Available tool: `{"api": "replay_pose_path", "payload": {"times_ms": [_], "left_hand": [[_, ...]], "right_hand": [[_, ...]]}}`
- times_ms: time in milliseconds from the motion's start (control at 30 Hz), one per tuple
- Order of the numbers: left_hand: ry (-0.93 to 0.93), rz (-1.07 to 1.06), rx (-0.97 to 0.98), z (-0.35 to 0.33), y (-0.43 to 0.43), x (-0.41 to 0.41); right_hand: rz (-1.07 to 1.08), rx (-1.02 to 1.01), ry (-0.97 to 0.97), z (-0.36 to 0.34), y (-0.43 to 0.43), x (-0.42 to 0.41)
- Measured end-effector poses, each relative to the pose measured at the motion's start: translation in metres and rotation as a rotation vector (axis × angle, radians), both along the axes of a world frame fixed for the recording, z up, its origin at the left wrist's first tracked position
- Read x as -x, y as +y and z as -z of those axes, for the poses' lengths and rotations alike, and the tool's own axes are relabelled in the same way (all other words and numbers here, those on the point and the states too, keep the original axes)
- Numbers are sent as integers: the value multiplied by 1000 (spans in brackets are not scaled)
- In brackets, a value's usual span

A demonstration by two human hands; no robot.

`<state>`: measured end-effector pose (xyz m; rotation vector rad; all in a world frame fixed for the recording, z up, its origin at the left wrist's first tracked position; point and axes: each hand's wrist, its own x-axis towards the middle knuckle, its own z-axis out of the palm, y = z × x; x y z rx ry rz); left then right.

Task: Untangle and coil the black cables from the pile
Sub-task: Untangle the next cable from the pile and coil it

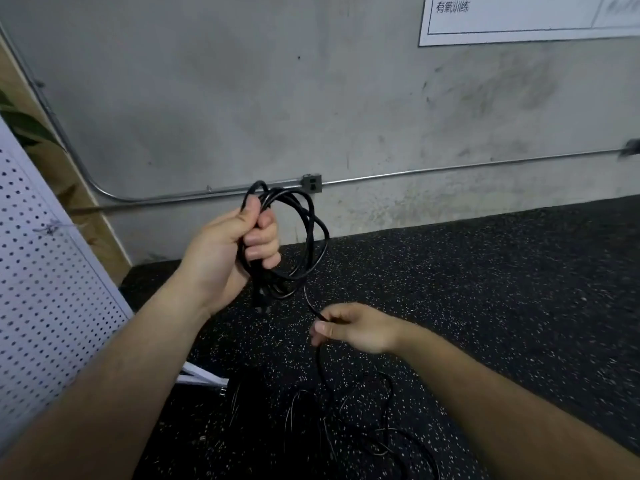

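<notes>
Coiling is under way. The left hand (239,247) grips the coil (298,237); the right hand (349,329) pinches the cable tail (311,303). Next: another loop.

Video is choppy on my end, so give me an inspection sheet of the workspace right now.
Surface: black speckled floor, against a grey wall.
Job's things: coil of black cable held up; loose cable pile on the floor below.
Clutter: white object beside the pile, identity unclear.
Hands: left hand grips the coil; right hand pinches the trailing strand.
Cables: strand runs from coil through right hand towards the pile.
Surroundings: perforated panel at left, conduit with outlet box, poster.
</notes>
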<state>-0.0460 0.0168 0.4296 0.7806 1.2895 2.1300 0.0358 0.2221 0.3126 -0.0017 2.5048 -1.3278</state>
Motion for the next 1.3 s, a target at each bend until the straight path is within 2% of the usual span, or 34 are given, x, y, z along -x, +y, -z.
{"api": "replay_pose_path", "payload": {"times_ms": [200,367,433,500,667,733,933,1067,1133,1200,1300], "left_hand": [[-78,-248,-117,-4,-23,25],[-89,-383,-197,-6,-41,46],[-38,-419,-149,-4,-43,49],[34,-458,-48,0,-39,46],[109,-492,120,10,-20,37],[153,-463,191,14,-14,35],[278,-431,390,22,4,16],[320,-339,493,25,15,-1],[277,-248,468,26,21,-9],[145,-119,371,28,27,-16],[-55,90,205,29,32,-22]], "right_hand": [[-50,-281,-126,33,15,-3],[117,-279,-121,57,47,-18],[138,-272,-67,53,53,-22],[112,-293,83,40,53,-20],[1,-320,320,-23,23,-19],[-25,-322,425,-42,11,-21],[43,-132,749,-90,-10,-23],[42,-106,813,-103,-16,-21],[143,-137,840,-102,-14,-17],[265,-166,883,-100,-10,-13],[454,-96,897,-99,-5,-8]]}}
